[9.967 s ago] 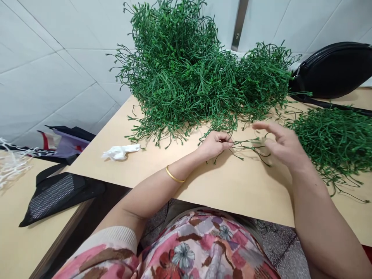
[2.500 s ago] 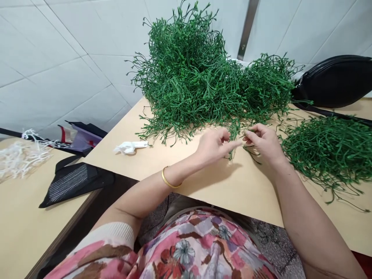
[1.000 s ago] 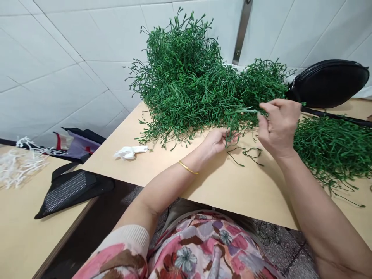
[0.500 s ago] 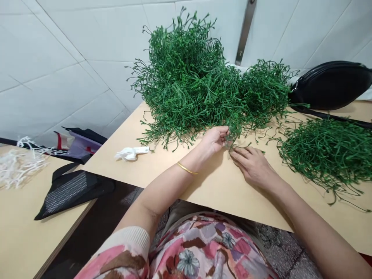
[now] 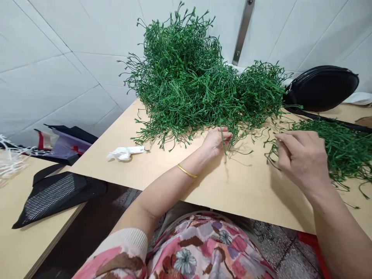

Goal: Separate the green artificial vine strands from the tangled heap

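My left hand [image 5: 216, 141] is at the front edge of the large heap of green artificial stems [image 5: 186, 77], just above the table. Its fingers are closed around a few thin green stems [image 5: 223, 144], which hang down from the fingertips. My right hand [image 5: 303, 159] is over the left side of a smaller pile of green stems [image 5: 345, 147]. Thumb and forefinger are pressed together there; some strands show by the fingertips, but whether they are gripped is hidden. Loose stems lie on the wooden table [image 5: 180, 182] between the hands.
A crumpled white piece [image 5: 123, 153] lies left of my forearm. At the back right sits a black bag [image 5: 325, 87] with its strap. A second table on the left bears a black mesh item [image 5: 50, 195] and white branching pieces [image 5: 13, 157]. Tiled wall stands behind.
My right hand has moved right, away from the left hand, and lifted to the smaller pile with its fingers now pinched. My left hand stays by the heap, still holding stems.
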A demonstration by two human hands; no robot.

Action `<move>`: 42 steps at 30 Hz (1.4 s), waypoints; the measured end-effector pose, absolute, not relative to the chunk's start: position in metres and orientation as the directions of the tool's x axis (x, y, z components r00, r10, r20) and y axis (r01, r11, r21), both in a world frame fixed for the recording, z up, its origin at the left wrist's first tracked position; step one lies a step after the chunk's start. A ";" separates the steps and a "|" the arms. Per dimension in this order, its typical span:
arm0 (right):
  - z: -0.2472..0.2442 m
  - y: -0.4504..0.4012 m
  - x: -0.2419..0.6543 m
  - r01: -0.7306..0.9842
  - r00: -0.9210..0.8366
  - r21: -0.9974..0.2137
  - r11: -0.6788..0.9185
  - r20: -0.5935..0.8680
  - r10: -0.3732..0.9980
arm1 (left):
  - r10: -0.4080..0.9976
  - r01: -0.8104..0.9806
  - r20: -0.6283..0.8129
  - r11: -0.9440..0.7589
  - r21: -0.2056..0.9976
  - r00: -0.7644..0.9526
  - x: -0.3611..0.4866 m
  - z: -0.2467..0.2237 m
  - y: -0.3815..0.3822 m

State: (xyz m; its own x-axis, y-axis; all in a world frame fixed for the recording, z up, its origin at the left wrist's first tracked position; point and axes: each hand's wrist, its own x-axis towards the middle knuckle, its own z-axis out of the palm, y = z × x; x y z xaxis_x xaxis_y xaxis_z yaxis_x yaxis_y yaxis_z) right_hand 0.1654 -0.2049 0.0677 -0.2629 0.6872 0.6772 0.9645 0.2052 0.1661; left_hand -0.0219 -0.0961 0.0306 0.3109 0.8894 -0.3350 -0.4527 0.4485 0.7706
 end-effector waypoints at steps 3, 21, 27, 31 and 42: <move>0.076 -0.201 0.127 0.864 -0.358 -0.038 0.502 0.655 0.666 | 0.905 -0.490 -0.278 0.410 0.769 0.321 -0.021 0.024 -0.095; 0.015 -0.162 0.112 0.935 -0.337 0.104 0.339 0.558 0.758 | 0.900 -0.542 -0.342 0.436 0.719 0.271 -0.025 0.025 -0.096; 0.021 -0.170 0.100 0.927 -0.169 -0.264 0.269 0.345 0.923 | 0.922 -0.531 -0.322 0.386 0.754 0.213 -0.019 0.026 -0.100; 0.038 -0.179 0.092 0.887 -0.129 -0.415 0.202 0.197 0.972 | 0.935 -0.481 -0.289 0.354 0.802 0.207 -0.013 0.024 -0.104; 0.077 -0.226 0.077 0.727 -0.262 -0.567 0.388 0.293 0.919 | 0.965 -0.439 -0.234 0.261 0.860 0.117 -0.008 0.018 -0.093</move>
State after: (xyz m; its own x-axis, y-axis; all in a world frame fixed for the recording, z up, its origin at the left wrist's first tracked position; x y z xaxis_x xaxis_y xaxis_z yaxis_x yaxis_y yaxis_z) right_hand 0.0768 -0.2257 0.0772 -0.2619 0.9194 0.2935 0.7266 0.3880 -0.5671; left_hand -0.0081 -0.0928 0.0178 0.1170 0.9652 -0.2338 -0.4388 0.2615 0.8597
